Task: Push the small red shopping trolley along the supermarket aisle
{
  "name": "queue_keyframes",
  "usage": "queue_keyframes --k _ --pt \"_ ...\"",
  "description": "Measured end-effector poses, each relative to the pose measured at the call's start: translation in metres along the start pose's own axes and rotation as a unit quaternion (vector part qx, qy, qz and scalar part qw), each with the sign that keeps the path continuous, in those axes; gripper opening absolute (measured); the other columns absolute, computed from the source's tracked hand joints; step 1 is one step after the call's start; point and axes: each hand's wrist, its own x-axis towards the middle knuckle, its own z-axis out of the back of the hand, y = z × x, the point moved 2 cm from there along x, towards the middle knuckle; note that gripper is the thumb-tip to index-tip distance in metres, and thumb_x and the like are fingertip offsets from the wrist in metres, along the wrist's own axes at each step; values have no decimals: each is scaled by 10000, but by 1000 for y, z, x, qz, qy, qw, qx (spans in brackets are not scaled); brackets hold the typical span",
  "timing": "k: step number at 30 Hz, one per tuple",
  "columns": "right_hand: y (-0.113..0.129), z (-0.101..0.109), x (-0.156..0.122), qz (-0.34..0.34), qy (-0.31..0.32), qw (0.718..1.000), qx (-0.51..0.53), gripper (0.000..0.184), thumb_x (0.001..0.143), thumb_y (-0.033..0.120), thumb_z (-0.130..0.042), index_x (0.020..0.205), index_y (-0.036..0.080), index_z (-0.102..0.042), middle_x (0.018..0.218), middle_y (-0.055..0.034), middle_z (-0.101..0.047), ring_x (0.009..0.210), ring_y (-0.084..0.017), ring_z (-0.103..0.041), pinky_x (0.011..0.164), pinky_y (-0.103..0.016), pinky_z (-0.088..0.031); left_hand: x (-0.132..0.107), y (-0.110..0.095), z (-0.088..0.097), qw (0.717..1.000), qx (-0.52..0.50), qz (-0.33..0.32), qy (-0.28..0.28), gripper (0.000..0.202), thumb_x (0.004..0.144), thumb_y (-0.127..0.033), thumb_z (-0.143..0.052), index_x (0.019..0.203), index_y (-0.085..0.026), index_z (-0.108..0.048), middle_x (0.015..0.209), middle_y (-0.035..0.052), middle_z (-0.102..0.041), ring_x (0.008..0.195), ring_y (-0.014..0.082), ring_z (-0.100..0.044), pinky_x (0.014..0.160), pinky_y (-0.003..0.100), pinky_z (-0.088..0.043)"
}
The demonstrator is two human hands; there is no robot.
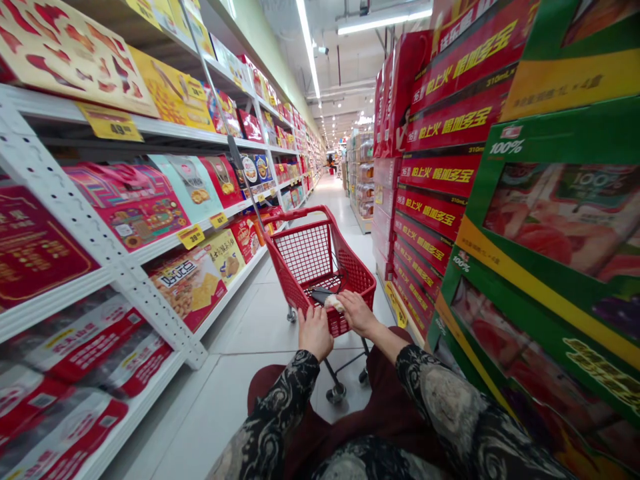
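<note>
A red shopping cart (326, 251) with a lattice basket stands right in front of me, its near rim under my hands. My left hand (315, 331) lies over the left part of that rim, fingers curled onto it. At the right part, my right hand (357, 313) rests on the rim, with a crumpled white wad (334, 304), perhaps tissue, at its fingers. Just beyond the hands, a dark flat object (320, 293) lies in the basket; its kind is unclear.
White shelves (200, 327) of boxed snacks line the left side. Stacked red drink cartons (440, 173) and green juice cartons (545, 220) rise close on the right. A thin pole (210, 80) slants up from near the cart. The tiled aisle floor (240, 313) runs ahead between them.
</note>
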Motion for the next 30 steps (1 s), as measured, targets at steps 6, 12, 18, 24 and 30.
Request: queue_keyframes --k 6,12,18,24,30 --pt "-20 12 -9 14 -26 1000 7 520 721 69 -423 1231 121 -515 1245 -132 -539 1217 -221 -411 1034 -470 -286 0 -21 2 1000 -1 -30 5 567 699 -237 -501 1249 -110 -446 1239 140 -521 1202 283 -386 1081 525 -157" --pt "-33 22 -12 -6 -33 999 12 493 711 80 -426 1189 107 -543 1231 -140 -545 1201 -226 -422 1036 -475 -274 7 -8 -5 998 -21 -59 17 595 719 -277 -478 1299 -160 -409 1384 96 -424 1306 273 -280 1085 571 -117" --pt "-17 23 -14 -34 -48 998 7 476 706 74 -423 1159 131 -560 1208 -125 -556 1183 -224 -429 1029 -466 -268 13 18 -18 998 32 -52 3 648 744 -185 -397 1381 -132 -292 1490 88 -223 1372 236 -166 1101 518 -95" --pt "40 8 -11 -15 -52 998 31 437 718 102 -453 1138 147 -568 1145 -106 -583 1092 -227 -471 990 -430 -296 7 24 -23 996 72 -48 8 622 778 -130 -311 1398 -128 -259 1491 97 -206 1379 230 -148 1099 521 -113" --pt "54 3 -7 -30 -67 997 34 311 761 149 -469 1043 150 -601 991 -81 -623 935 -204 -506 930 -382 -310 5 29 -20 996 75 -55 5 585 800 -137 -287 1385 -129 -298 1477 98 -254 1374 251 -168 1097 533 -114"
